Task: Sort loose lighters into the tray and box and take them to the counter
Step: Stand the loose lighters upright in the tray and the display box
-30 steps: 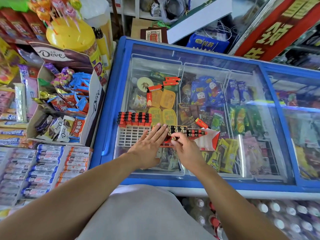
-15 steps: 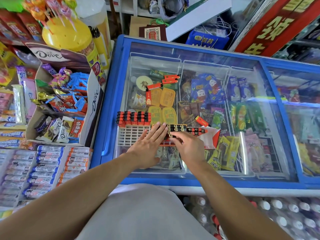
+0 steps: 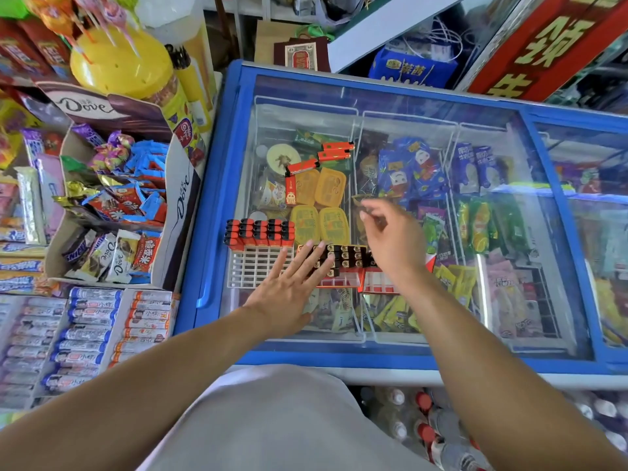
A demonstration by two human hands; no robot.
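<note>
**Right hand lifts off the lighter box on the freezer lid**

A blue-framed chest freezer (image 3: 217, 185) with a glass lid carries the work. On the glass sits a white grid tray (image 3: 255, 266) with a block of red-and-black lighters (image 3: 260, 232) standing along its far edge. Just to its right lies a red box (image 3: 343, 282) with rows of dark lighter tops (image 3: 350, 256) in it. Four loose orange lighters (image 3: 334, 151) lie farther back on the lid, two side by side, one angled, one upright in the view. To the left, a Dove chocolate display box (image 3: 176, 205) and a yellow lollipop tub (image 3: 122, 62) crowd the freezer's edge; rolls of sweets lie below them.

The left hand (image 3: 289, 287) lies flat with fingers spread, fingertips resting on the box's left rows. The right hand (image 3: 390, 239) hovers above the box's right part, hiding it, fingers loosely bent and holding nothing visible.

Half a second ago the right hand was down on the box's lighters; it has since risen and moved back toward the loose ones. The left hand has stayed put.
</note>
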